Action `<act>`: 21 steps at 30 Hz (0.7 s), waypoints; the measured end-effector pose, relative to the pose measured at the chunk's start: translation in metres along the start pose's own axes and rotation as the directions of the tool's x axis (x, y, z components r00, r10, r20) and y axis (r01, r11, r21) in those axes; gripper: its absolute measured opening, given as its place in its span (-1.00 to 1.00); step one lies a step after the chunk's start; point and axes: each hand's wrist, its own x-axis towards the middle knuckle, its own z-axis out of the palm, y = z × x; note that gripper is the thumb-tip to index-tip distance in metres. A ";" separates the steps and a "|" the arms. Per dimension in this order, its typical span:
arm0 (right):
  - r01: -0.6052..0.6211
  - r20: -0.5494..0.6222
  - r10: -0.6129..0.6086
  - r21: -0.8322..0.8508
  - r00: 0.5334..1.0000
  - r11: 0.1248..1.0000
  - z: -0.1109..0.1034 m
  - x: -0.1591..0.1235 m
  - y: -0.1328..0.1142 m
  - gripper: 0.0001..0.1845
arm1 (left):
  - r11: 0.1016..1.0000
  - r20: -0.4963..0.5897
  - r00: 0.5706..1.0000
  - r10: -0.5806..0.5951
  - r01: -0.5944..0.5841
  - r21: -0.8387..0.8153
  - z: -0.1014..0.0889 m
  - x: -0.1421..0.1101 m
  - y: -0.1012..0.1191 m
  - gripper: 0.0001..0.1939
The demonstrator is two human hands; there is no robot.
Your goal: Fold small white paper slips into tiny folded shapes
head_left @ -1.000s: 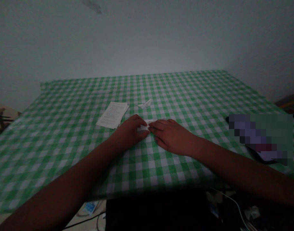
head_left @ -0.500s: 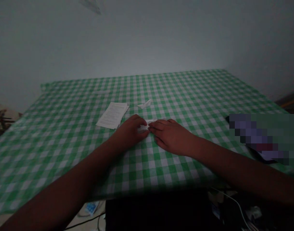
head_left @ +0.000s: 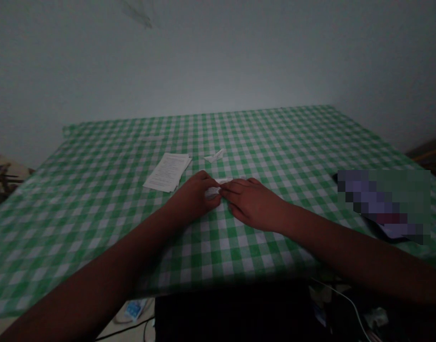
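A small piece of folded printed paper (head_left: pixel 212 192) lies on the tablecloth between my hands, mostly covered by them. My left hand (head_left: pixel 198 194) grips its left part, thumb near me and fingers bent over the far side. From the right, my right hand (head_left: pixel 256 203) has its fingers closed together on the paper, and the fingertips of both hands meet at its middle. Just beyond sits a small folded paper shape (head_left: pixel 214 156) with pointed ends. To the left of my left hand rests a stack of printed sheets (head_left: pixel 168 172).
A green and white checked cloth (head_left: pixel 275 147) covers the table, whose far edge meets a pale wall (head_left: pixel 218 57). On the right lies a dark-edged flat object (head_left: pixel 385 232), mostly blurred out by pixels. Cables and a blue packet (head_left: pixel 134 309) are on the floor below.
My left fingers have shifted slightly inward over the paper, closer to my right fingertips. The view has tilted up a little. The sheets and the folded shape stay in place.
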 end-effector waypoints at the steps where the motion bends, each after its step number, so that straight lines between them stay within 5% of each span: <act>1: 0.010 0.003 -0.010 0.008 1.000 1.000 0.000 0.000 0.001 -0.54 | 1.000 0.006 1.000 -0.003 0.003 0.000 0.000 0.000 -0.001 -0.72; 5: 0.008 0.021 -0.008 -0.009 1.000 1.000 -0.002 -0.002 0.004 -0.57 | 1.000 0.019 1.000 -0.001 0.000 0.011 0.000 0.000 -0.002 -0.74; 14: -0.255 -0.043 0.252 -0.214 0.967 0.943 -0.007 -0.002 0.007 -0.61 | 1.000 0.039 0.999 -0.018 0.017 0.025 -0.001 0.002 -0.001 -0.69; 21: -0.266 -0.040 0.264 -0.117 0.964 0.957 -0.007 0.004 0.020 -0.69 | 0.991 -0.041 0.998 0.056 -0.050 0.126 0.000 -0.002 0.000 -0.73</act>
